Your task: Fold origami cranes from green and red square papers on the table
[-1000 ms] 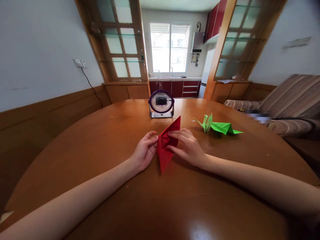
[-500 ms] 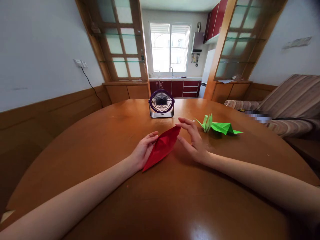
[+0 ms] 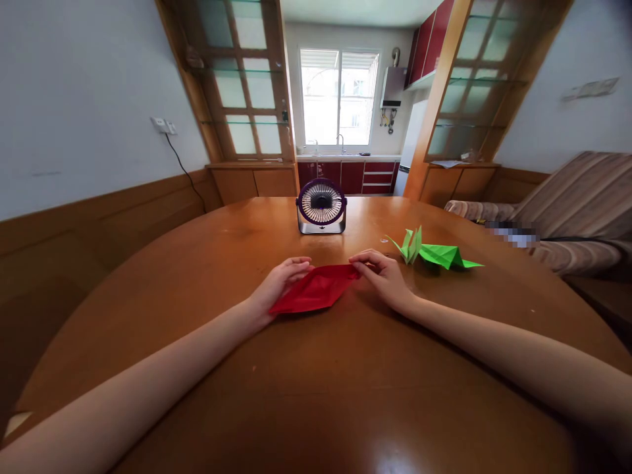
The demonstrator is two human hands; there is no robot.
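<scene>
You sit at a round wooden table (image 3: 197,276), a small fan (image 3: 321,206) and green origami (image 3: 432,252) beyond your hands. Red paper (image 3: 316,296) lies flat between your hands. Your left hand (image 3: 279,284) pinches its left edge, and your right hand (image 3: 382,276) pinches its right tip.

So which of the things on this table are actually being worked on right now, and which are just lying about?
In hand: flat folded red paper sheet, left hand at its left side, right hand pinching its right tip.

Lying about: green folded paper crane, small purple round desk fan, both apart on the brown wooden table.
</scene>
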